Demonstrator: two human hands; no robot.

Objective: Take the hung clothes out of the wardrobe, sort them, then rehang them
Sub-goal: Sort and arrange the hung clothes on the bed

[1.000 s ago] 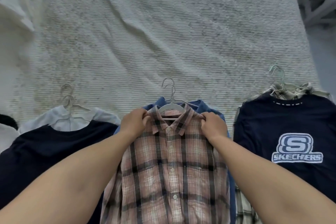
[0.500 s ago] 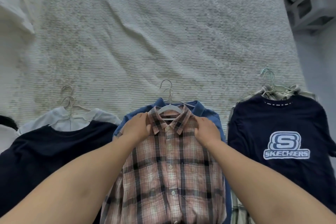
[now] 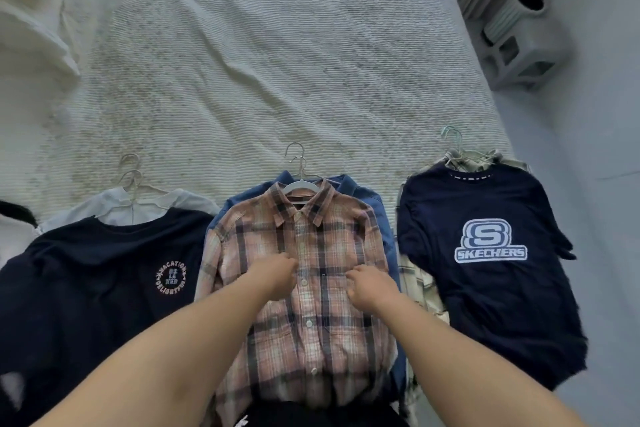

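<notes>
A pink and navy plaid shirt [image 3: 311, 288] on a white hanger [image 3: 300, 185] lies on the bed, on top of a blue shirt [image 3: 377, 211]. Both my hands rest on the plaid shirt's chest. My left hand [image 3: 277, 276] has its fingers curled on the fabric by the button placket. My right hand [image 3: 369, 284] pinches the fabric near the chest pocket. To the left lies a navy T-shirt with a round print [image 3: 104, 274] over a white garment [image 3: 145, 208]. To the right a navy Skechers T-shirt [image 3: 491, 253] covers a pale checked shirt [image 3: 420, 284].
The clothes lie in three stacks along the near edge of a bed with a white ribbed cover [image 3: 259, 62]. A rumpled white duvet [image 3: 31, 10] sits at the far left. Right of the bed are a grey stand [image 3: 523, 45] and the floor [image 3: 606, 184].
Both hands slid down from the plaid shirt's collar and shoulders to its chest. The view moved back and to the right, which brings more of the shirts and the grey stand into sight.
</notes>
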